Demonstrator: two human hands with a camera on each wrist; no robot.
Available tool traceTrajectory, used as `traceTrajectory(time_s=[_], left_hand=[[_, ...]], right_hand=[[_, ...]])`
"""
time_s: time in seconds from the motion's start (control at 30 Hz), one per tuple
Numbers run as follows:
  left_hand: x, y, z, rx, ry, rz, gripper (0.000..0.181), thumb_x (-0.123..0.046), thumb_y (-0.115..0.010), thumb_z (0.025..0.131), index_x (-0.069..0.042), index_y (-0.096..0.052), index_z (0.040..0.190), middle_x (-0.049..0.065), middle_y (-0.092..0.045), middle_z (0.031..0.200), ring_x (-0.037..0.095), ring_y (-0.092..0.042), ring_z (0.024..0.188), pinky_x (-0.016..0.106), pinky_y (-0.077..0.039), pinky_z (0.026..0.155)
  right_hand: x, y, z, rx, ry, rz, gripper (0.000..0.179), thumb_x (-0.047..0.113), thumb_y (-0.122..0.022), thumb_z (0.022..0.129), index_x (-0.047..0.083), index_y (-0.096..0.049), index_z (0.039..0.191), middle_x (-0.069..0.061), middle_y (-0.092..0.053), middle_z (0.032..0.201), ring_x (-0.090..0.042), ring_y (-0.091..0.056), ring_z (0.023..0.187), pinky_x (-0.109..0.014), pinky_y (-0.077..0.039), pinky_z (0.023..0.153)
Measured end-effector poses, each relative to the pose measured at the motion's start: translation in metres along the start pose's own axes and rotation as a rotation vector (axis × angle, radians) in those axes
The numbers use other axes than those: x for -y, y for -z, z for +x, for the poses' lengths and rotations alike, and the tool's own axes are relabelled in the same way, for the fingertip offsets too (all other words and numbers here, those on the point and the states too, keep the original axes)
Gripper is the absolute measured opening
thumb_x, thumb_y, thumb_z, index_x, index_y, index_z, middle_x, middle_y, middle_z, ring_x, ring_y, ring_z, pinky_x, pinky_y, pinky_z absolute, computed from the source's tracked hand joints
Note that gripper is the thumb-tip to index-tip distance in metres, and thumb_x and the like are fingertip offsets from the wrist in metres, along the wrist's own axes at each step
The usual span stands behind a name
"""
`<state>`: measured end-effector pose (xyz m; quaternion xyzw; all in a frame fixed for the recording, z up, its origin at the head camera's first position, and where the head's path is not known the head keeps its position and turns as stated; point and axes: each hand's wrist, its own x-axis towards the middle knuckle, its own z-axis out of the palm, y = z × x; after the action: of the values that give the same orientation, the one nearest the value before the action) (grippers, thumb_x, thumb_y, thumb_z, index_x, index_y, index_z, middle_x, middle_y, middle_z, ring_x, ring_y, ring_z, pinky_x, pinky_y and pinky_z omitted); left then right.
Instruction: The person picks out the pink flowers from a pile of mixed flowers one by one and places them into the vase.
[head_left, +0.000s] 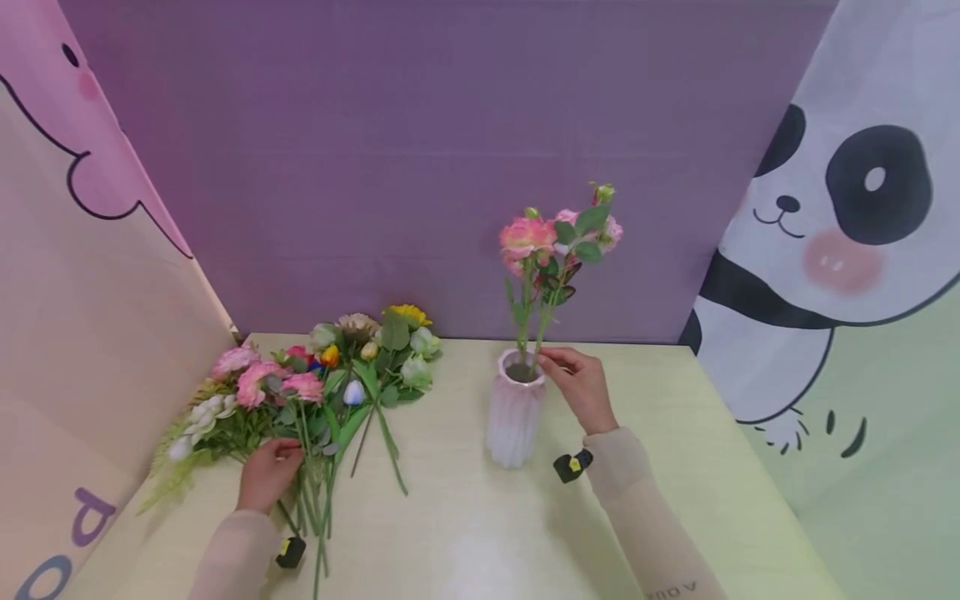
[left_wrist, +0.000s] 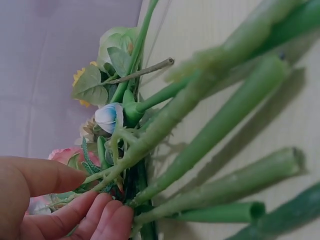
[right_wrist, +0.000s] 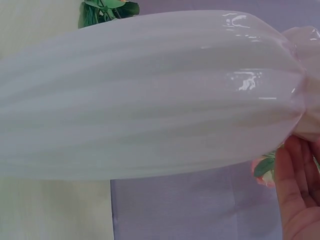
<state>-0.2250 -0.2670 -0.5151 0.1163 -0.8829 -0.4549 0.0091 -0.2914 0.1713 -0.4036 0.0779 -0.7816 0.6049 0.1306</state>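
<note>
Vase (head_left: 516,429): one, white shading to pink at the neck, ribbed, glossy; upright on the worktop (head_left: 457,533), right of centre.

Contents of vase: two stems, standing in the mouth. One bears a coral bloom (head_left: 527,236); the other carries pale pink blooms, green leaves (head_left: 592,219) and, at the top, a bud (head_left: 603,194).

Hands, two. Right hand (head_left: 581,387): fingertips at the vase's rim, on its right side, close to the stems; whether they pinch rim or stem, cannot tell. Left hand (head_left: 268,477): thumb and forefinger pinch a light green stem (left_wrist: 159,124), remaining fingers lying against neighbouring stems.

Pile, artificial flowers, left part of worktop, cut ends mostly towards the person: pink blooms (head_left: 261,382); white blooms (head_left: 208,417); orange tulip (head_left: 330,356); blue-and-white tulip (head_left: 353,392); yellow bloom (head_left: 408,314); pale green blooms (head_left: 416,372).

Sleeves, pale, two; dark lettering on the right one (head_left: 637,508). Black devices, one near each wrist, right (head_left: 572,465) and left (head_left: 291,552), each with a yellow mark.

Surround: purple backdrop (head_left: 412,150) behind the worktop; panda print (head_left: 795,292) on the right-hand panel; pink cartoon figure (head_left: 108,183) on the left-hand panel.
</note>
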Motion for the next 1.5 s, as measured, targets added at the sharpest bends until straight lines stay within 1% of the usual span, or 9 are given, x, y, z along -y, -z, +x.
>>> traceTrajectory(time_s=[0.1,0.3,0.4,0.53,0.73,0.93,1.07,1.3,1.5], left_hand=[[0.001,-0.001,0.004,-0.004,0.009,0.011,0.036,-0.015,-0.052,0.093,0.011,-0.053,0.117,0.027,-0.06,0.103,0.017,-0.059,0.07,0.028,-0.05,0.059],[0.002,-0.002,0.005,0.006,0.004,0.063,0.038,-0.016,-0.053,0.091,0.013,-0.054,0.116,0.028,-0.062,0.1,0.02,-0.062,0.07,0.032,-0.052,0.06],[0.002,-0.003,0.005,0.033,0.006,0.088,0.039,-0.016,-0.054,0.091,0.014,-0.055,0.115,0.024,-0.065,0.093,0.019,-0.062,0.067,0.033,-0.052,0.059],[0.001,-0.003,0.003,0.069,0.023,0.089,0.039,-0.018,-0.056,0.091,0.015,-0.055,0.113,0.014,-0.066,0.082,0.017,-0.061,0.064,0.032,-0.051,0.057],[-0.001,-0.005,-0.001,0.077,0.05,0.028,0.038,-0.014,-0.058,0.09,0.017,-0.054,0.112,0.013,-0.066,0.078,0.018,-0.062,0.064,0.032,-0.054,0.057],[0.0,-0.007,-0.004,0.074,0.087,-0.033,0.035,-0.014,-0.058,0.089,0.016,-0.055,0.109,0.01,-0.065,0.074,0.016,-0.061,0.062,0.033,-0.055,0.056],[0.0,-0.008,-0.005,0.067,0.081,-0.04,0.034,-0.013,-0.058,0.089,0.015,-0.056,0.107,0.01,-0.065,0.073,0.016,-0.061,0.061,0.033,-0.054,0.056],[0.001,-0.009,-0.006,0.09,0.08,-0.085,0.035,-0.013,-0.057,0.09,0.015,-0.054,0.111,0.013,-0.066,0.081,0.016,-0.061,0.066,0.033,-0.054,0.058],[0.003,-0.01,-0.007,0.07,0.047,-0.11,0.032,-0.009,-0.057,0.09,0.016,-0.052,0.109,0.016,-0.066,0.085,0.016,-0.062,0.065,0.031,-0.054,0.058]], right_hand=[[0.001,0.0,-0.001,-0.002,-0.003,0.006,0.022,0.006,-0.065,0.088,-0.008,-0.067,0.106,-0.025,-0.066,0.106,0.003,-0.062,0.078,-0.015,-0.049,0.072],[-0.002,-0.001,-0.002,-0.013,-0.007,0.001,0.026,0.015,-0.066,0.089,-0.004,-0.068,0.107,-0.02,-0.067,0.105,-0.001,-0.061,0.08,-0.016,-0.048,0.073],[-0.004,-0.002,-0.003,-0.022,-0.005,-0.004,0.027,0.018,-0.067,0.089,-0.002,-0.068,0.107,-0.019,-0.068,0.104,-0.005,-0.06,0.079,-0.017,-0.048,0.07],[-0.005,-0.002,-0.004,-0.017,-0.015,0.037,0.028,0.016,-0.064,0.091,-0.004,-0.066,0.11,-0.021,-0.067,0.107,-0.005,-0.062,0.08,-0.019,-0.051,0.074],[-0.007,-0.003,-0.007,-0.01,-0.043,0.094,0.029,0.017,-0.058,0.095,-0.005,-0.064,0.113,-0.023,-0.065,0.11,-0.007,-0.066,0.083,-0.027,-0.054,0.082],[-0.012,-0.002,-0.008,-0.018,-0.039,0.171,0.031,0.017,-0.055,0.096,-0.008,-0.063,0.112,-0.022,-0.065,0.108,-0.01,-0.065,0.085,-0.03,-0.054,0.083],[-0.015,-0.002,-0.01,-0.027,-0.029,0.207,0.028,0.011,-0.053,0.096,-0.012,-0.061,0.111,-0.021,-0.066,0.105,-0.008,-0.065,0.082,-0.026,-0.054,0.081],[-0.022,0.002,-0.017,-0.048,-0.059,0.193,0.026,0.009,-0.052,0.096,-0.013,-0.06,0.108,-0.008,-0.068,0.094,-0.007,-0.065,0.079,-0.028,-0.055,0.081],[-0.029,0.005,-0.024,-0.037,-0.066,0.198,0.029,0.012,-0.053,0.097,-0.014,-0.059,0.108,-0.009,-0.067,0.093,-0.01,-0.064,0.081,-0.027,-0.055,0.081]])
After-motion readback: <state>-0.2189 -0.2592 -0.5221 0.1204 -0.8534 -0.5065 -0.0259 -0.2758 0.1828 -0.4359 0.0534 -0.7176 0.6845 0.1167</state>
